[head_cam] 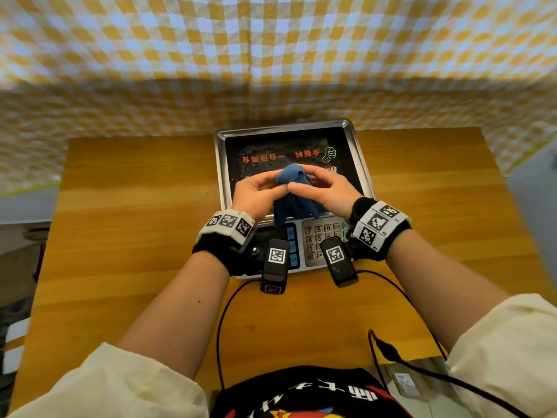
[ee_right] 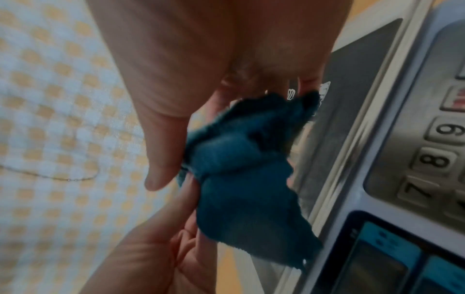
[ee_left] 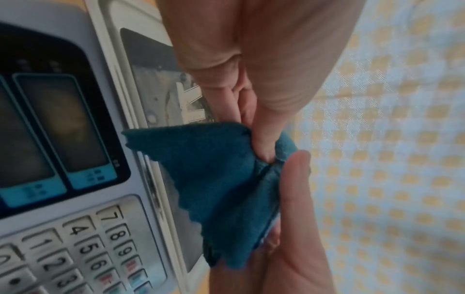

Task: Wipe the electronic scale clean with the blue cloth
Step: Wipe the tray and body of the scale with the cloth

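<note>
The electronic scale (head_cam: 289, 146) stands mid-table, its steel tray (head_cam: 221, 164) lined with black film bearing red characters, its keypad (head_cam: 319, 239) nearest me. Just above the tray, a bunched blue cloth (head_cam: 294, 196) hangs between my hands. My left hand (head_cam: 278, 188) pinches it from the left and my right hand (head_cam: 301, 184) from the right. In the left wrist view, the left hand (ee_left: 254, 129) pinches the cloth (ee_left: 219, 179) with its thumb beside the scale's display (ee_left: 62, 123). In the right wrist view, the right hand (ee_right: 193, 137) holds the cloth (ee_right: 239, 175) between thumb and fingers.
A wooden table (head_cam: 135, 236) carries the scale. A yellow and white checked fabric (head_cam: 271, 55) hangs behind it and drapes to the table's far edge. Black cables (head_cam: 223, 321) run from my wrist cameras back over the table's front edge.
</note>
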